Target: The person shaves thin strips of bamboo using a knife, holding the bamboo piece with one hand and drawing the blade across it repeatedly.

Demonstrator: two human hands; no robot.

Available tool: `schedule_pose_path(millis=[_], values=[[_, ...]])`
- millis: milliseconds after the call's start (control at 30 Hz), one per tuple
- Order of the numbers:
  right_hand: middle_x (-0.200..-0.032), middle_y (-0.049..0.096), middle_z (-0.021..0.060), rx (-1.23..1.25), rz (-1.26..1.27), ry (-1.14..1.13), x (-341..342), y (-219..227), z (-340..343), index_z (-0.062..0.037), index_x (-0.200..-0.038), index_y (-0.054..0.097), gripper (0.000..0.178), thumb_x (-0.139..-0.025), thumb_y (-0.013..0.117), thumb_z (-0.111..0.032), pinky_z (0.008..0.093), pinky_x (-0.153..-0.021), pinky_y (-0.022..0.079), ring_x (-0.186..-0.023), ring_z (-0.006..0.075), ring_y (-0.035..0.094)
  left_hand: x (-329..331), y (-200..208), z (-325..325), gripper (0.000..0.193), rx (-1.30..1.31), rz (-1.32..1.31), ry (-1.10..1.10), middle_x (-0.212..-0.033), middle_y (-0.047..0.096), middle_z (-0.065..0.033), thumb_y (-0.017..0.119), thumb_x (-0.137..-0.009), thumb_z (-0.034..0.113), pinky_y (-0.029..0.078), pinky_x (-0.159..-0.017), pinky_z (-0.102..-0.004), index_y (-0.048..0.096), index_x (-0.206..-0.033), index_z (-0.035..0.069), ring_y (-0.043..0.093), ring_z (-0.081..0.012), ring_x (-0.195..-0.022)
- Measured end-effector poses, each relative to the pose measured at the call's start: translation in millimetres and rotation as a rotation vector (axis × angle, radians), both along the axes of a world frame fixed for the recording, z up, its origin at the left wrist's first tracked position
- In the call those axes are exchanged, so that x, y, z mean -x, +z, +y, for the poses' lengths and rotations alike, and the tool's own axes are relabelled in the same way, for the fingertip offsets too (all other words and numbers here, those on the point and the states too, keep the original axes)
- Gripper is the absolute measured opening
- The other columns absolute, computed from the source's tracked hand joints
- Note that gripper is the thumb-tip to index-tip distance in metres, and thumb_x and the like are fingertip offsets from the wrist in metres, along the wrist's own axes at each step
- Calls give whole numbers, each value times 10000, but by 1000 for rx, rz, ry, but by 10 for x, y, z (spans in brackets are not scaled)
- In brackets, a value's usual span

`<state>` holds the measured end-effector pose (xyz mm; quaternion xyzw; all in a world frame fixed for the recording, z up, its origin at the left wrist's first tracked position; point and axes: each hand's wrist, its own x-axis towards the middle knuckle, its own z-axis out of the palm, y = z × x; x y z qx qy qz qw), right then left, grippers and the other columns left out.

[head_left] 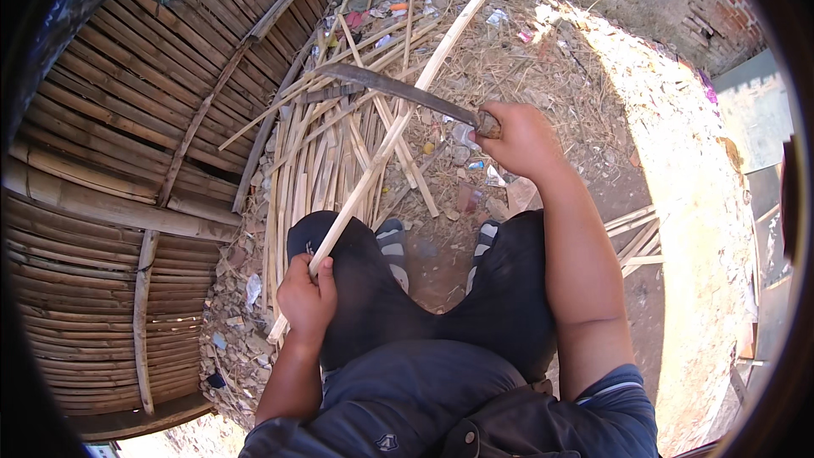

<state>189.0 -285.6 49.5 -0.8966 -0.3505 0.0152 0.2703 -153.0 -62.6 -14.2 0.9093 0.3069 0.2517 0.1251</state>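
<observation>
My left hand is closed around the lower part of a long pale bamboo strip, beside my left knee. The strip slants up and away to the right, past the top of the view. In my right hand is the handle of a machete, gripped in a fist. Its long dark blade points left and crosses the strip; whether it touches the strip I cannot tell. The blade's curved tip lies left of the strip, above a heap of split strips.
A slatted bamboo wall stands close on the left. Litter and shavings cover the ground ahead, up to a brick wall. More strips lie on the right, next to sunlit ground. My shoes are between my knees.
</observation>
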Motion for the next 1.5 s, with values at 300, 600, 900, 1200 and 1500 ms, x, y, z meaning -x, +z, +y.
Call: schedule_pose_path(millis=[300, 600, 900, 1200, 1500], values=[[-872, 731, 183, 49, -51, 229, 79, -33, 39, -97, -1016, 734, 306, -838, 832, -325, 504, -737, 549, -859, 423, 707, -3, -15, 7, 334, 9, -11, -10, -671, 643, -144, 721, -996, 374, 502, -559, -452, 691, -983, 42, 647, -362, -580], [-863, 732, 162, -69, -82, 43, -30, -55, -37, -106, -1001, 726, 274, -857, 825, -318, 508, -734, 554, -850, 417, 710, -321, 412, 226, 346, -66, -20, -75, -619, 605, -82, 762, -967, 403, 481, -535, -417, 680, -943, 68, 619, -295, -538], [-860, 730, 177, 62, -91, 178, 68, -37, 24, -84, -1032, 728, 317, -845, 832, -317, 511, -745, 550, -840, 428, 704, -611, 23, 270, 363, -66, -30, -115, -665, 629, -101, 755, -960, 417, 494, -541, -447, 699, -978, 59, 634, -326, -570], [-891, 741, 193, -157, -15, -92, -220, -75, -124, -72, -1053, 726, 336, -855, 830, -322, 503, -768, 561, -869, 429, 713, -448, 98, 304, 349, -45, -85, -97, -630, 594, -72, 773, -957, 393, 464, -515, -410, 700, -970, 52, 596, -276, -527], [-876, 720, 197, -39, -99, 162, 18, -115, 50, -79, -1042, 723, 317, -855, 831, -311, 502, -750, 551, -862, 423, 705, -464, 14, 280, 336, -38, -137, -88, -637, 594, -76, 768, -963, 373, 460, -517, -395, 702, -973, 44, 592, -263, -527]])
